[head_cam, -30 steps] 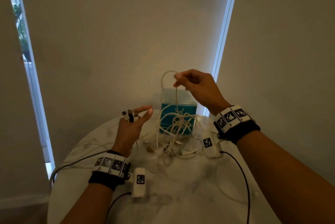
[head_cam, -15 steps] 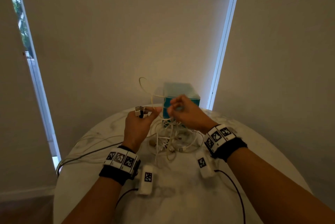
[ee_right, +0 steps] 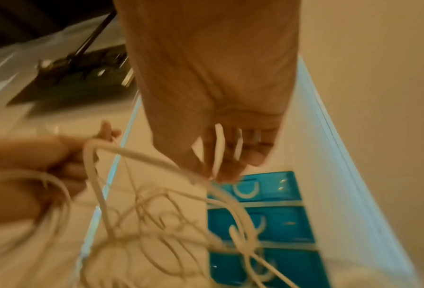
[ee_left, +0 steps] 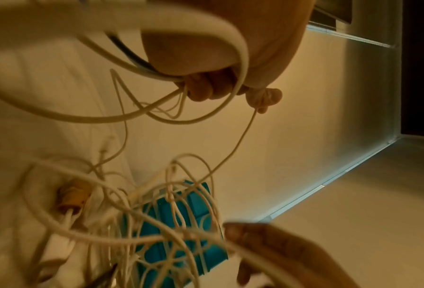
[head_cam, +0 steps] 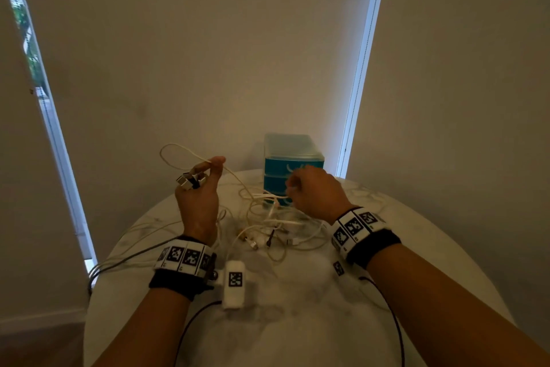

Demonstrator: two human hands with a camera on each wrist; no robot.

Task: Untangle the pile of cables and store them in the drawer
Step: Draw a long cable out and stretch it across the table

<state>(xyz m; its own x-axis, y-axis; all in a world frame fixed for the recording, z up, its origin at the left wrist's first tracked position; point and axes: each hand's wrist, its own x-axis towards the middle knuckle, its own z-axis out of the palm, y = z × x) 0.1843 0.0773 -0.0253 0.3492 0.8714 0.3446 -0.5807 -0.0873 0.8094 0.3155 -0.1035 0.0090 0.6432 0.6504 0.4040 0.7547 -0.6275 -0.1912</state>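
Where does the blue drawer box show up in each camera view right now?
Head: blue drawer box at centre, at the table's far edge, just behind the right hand.
Left wrist: low centre, tilted, behind the tangled white cables.
Right wrist: lower right, three drawer fronts showing.
Shared landmark: the white cables, crossing the box in every view.

Head cam overhead — wrist cams close-up

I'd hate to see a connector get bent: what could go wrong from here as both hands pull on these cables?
The left hand and right hand each grip strands of the same cable tangle. Pulling apart may tighten knots. Taut loops lie against the blue drawer unit, which could get dragged. Plugs between the left fingers might slip out.
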